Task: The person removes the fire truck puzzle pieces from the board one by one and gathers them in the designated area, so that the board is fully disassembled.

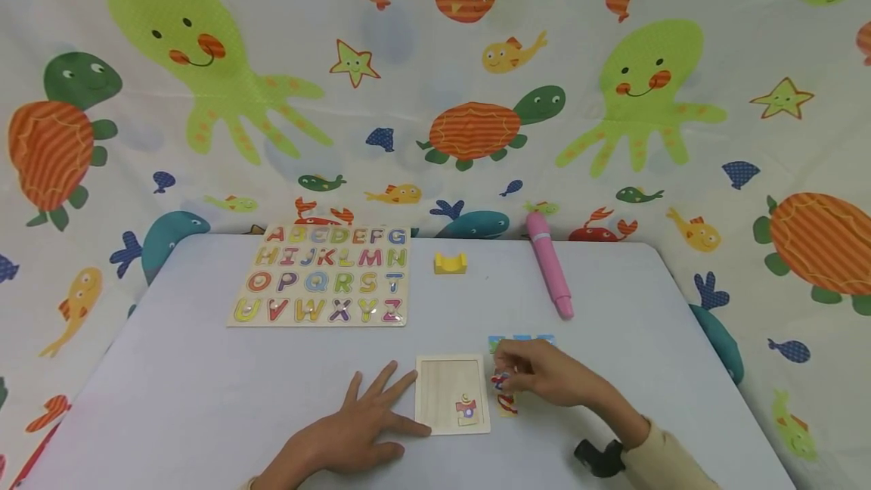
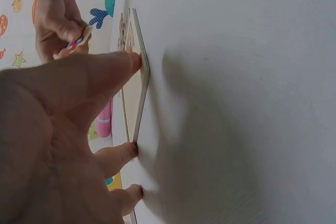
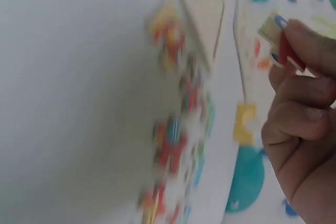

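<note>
My left hand [image 1: 361,429] lies with fingers spread beside a small square wooden puzzle tray [image 1: 435,388]. Its thumb and fingertips touch the tray's left edge; the left wrist view shows them along the rim. Inside the tray, toward the lower right, sits a small picture puzzle piece [image 1: 466,409]. Right of the tray, my right hand [image 1: 544,373] pinches another jigsaw piece [image 3: 283,40], red, blue and yellowish, between thumb and fingers. Below that hand lie several loose puzzle pieces [image 1: 506,405], partly covered by it and blurred in the right wrist view.
A wooden alphabet board [image 1: 316,324] lies at the back left. Behind the tray stands a yellow notched block [image 1: 450,266], with a thick pink pen-like stick [image 1: 551,271] farther right. A small black device [image 1: 599,458] is by the right wrist. A sea-animal cloth hangs behind the white table.
</note>
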The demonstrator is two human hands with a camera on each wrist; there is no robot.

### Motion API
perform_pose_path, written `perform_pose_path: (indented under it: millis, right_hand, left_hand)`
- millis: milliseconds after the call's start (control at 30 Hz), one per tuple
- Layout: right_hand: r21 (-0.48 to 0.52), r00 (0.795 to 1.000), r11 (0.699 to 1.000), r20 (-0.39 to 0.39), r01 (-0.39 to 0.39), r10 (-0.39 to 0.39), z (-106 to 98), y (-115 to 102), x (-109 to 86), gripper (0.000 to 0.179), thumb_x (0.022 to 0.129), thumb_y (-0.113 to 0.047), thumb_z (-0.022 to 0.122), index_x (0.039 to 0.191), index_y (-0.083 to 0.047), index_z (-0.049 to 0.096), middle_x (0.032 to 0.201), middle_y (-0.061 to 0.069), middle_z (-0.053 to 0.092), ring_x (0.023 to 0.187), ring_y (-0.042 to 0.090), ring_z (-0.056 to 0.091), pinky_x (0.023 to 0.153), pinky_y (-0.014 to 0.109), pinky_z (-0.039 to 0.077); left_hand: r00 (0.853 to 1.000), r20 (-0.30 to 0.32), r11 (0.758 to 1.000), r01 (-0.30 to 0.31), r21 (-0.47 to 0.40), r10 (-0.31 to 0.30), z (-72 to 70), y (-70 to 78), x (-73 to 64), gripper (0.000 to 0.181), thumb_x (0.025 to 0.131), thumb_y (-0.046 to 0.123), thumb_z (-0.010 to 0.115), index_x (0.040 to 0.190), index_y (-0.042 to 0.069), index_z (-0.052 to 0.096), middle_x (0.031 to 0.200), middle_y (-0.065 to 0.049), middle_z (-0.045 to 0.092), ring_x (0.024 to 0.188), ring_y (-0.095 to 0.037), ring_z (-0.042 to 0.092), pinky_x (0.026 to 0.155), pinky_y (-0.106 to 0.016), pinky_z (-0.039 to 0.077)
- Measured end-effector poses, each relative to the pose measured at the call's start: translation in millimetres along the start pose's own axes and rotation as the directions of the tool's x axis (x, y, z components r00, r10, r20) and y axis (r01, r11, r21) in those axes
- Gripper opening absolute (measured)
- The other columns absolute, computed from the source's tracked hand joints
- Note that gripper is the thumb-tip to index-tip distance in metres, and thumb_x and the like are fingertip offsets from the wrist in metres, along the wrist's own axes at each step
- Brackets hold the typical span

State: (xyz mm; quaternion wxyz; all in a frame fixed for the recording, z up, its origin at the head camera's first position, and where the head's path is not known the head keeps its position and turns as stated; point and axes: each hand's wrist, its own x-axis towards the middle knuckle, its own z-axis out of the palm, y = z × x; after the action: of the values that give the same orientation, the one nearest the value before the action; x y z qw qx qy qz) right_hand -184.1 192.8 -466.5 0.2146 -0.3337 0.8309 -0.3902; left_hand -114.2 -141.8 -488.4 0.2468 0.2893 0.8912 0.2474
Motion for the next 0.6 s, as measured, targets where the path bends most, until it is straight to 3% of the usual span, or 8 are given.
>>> perform_pose_path:
  millis: [133, 267, 400, 600]
  right_hand:
    - [-0.055, 0.997, 0.998, 0.059, -0.043, 0.047, -17, 15, -22.5, 0.022, 0.092, -0.008, 0.074, 0.088, -0.018, 0.055, 0.075, -0.014, 0.043, 0.072, 0.001, 0.046, 0.061, 0.019, 0.039]
    - [-0.056, 0.993, 0.998, 0.111, -0.039, 0.045, -11, 28, -32.9, 0.026, 0.089, -0.003, 0.074, 0.085, -0.016, 0.053, 0.073, -0.014, 0.041, 0.069, -0.001, 0.043, 0.061, 0.017, 0.037]
    - [-0.166, 0.998, 0.986, 0.054, -0.023, 0.032, -1, 33, -34.9, 0.030, 0.083, 0.001, 0.075, 0.084, -0.018, 0.052, 0.073, -0.015, 0.039, 0.070, -0.002, 0.041, 0.061, 0.018, 0.036]
    - [-0.353, 0.998, 0.934, 0.000, -0.052, 0.055, 2, 29, -33.9, 0.031, 0.082, -0.005, 0.080, 0.088, -0.025, 0.057, 0.083, -0.011, 0.046, 0.078, 0.003, 0.044, 0.066, 0.021, 0.039]
  left_hand:
    - [1.000, -0.004, 1.000, 0.000, -0.001, 0.000, -0.4, 0.0, -0.2, 0.040, 0.091, 0.027, 0.074, 0.124, 0.049, 0.071, 0.168, -0.003, 0.026, 0.155, -0.042, 0.006, 0.111, -0.080, 0.002]
    - [1.000, -0.006, 1.000, 0.002, -0.010, -0.003, -1.2, 0.2, -0.7, 0.039, 0.091, 0.026, 0.074, 0.124, 0.048, 0.072, 0.168, -0.004, 0.027, 0.155, -0.042, 0.005, 0.111, -0.080, 0.002]
    - [1.000, -0.005, 1.000, 0.000, -0.019, 0.000, -0.6, 0.3, 0.4, 0.039, 0.092, 0.026, 0.073, 0.124, 0.048, 0.071, 0.168, -0.003, 0.026, 0.155, -0.042, 0.005, 0.112, -0.079, 0.001]
    - [1.000, -0.010, 1.000, -0.001, -0.018, 0.000, 1.0, 0.7, 1.2, 0.039, 0.092, 0.026, 0.073, 0.124, 0.048, 0.071, 0.168, -0.004, 0.026, 0.155, -0.042, 0.005, 0.111, -0.080, 0.001]
